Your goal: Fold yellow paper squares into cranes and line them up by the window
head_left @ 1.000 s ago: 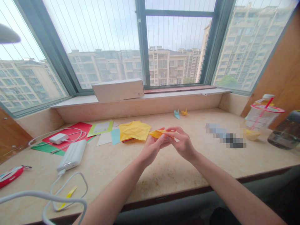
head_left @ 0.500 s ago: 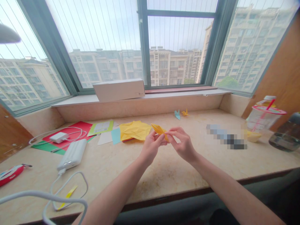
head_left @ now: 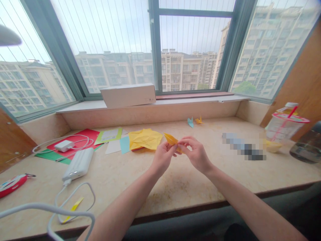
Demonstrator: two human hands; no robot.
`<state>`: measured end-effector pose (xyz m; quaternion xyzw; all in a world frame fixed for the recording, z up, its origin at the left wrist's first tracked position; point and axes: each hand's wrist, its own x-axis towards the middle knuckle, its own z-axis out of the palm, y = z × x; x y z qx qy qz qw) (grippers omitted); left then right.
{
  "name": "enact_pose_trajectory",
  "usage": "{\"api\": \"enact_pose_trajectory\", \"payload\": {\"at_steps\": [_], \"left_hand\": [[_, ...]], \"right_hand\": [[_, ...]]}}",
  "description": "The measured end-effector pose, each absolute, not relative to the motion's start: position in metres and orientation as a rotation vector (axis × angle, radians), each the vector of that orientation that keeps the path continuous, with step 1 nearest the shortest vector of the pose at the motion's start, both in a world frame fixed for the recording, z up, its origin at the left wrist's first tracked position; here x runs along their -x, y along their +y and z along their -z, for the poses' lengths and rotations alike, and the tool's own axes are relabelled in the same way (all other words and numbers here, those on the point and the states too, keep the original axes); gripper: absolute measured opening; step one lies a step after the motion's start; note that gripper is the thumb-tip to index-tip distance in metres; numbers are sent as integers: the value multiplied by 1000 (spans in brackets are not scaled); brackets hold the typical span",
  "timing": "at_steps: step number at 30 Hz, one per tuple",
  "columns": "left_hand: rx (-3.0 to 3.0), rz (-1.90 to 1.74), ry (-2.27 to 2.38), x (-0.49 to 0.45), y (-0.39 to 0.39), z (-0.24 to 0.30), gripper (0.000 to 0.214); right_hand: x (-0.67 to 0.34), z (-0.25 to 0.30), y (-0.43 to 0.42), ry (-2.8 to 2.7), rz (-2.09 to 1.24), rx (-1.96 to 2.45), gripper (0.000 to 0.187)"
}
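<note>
A small folded piece of yellow paper [head_left: 171, 139] is held up over the counter between both hands. My left hand [head_left: 165, 154] pinches its near left side, thumb on top. From the right, my right hand [head_left: 194, 152] grips the other end between thumb and fingers, hiding most of that part. The two thumbs nearly meet. Just left of the hands lies a creased yellow sheet [head_left: 145, 139] on other papers. Beyond them stand a light blue paper crane [head_left: 190, 122] and a yellow paper crane [head_left: 199, 120].
At the left are a white power bank [head_left: 79, 163], a charger [head_left: 64, 145] with cables, a red sheet [head_left: 85, 135] and a red-and-white object [head_left: 13, 185]. A lidded cup [head_left: 283, 129] with a straw and a dark container [head_left: 307, 147] stand at the right. A white box [head_left: 129, 95] rests on the sill.
The fingers of my right hand have curled in more and its thumb has come closer to the left thumb. The folded paper stays held, its far tip tilted slightly differently.
</note>
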<state>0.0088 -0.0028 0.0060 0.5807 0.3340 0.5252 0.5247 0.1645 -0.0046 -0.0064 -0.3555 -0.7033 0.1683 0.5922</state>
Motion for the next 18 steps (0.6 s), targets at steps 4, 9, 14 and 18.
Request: {"api": "enact_pose_trajectory", "payload": {"at_steps": [4,9,14,18], "left_hand": [[-1293,-1243,841,-10,-7,-7,34],[-1281,-1210,882,-9,-11,-11,37],[-1362,-1237,886,-8,-11,-12,32],[-1394,-1249,863,-8,-12,-12,29]], "right_hand": [[-163,8,-5,-1580,-399,807,10],[-161,12,-4,-1461,-571,827,25],[-161,10,-6,-1450,-672,849,28],[-163,6,-7,-1407,-814,856,32]]}}
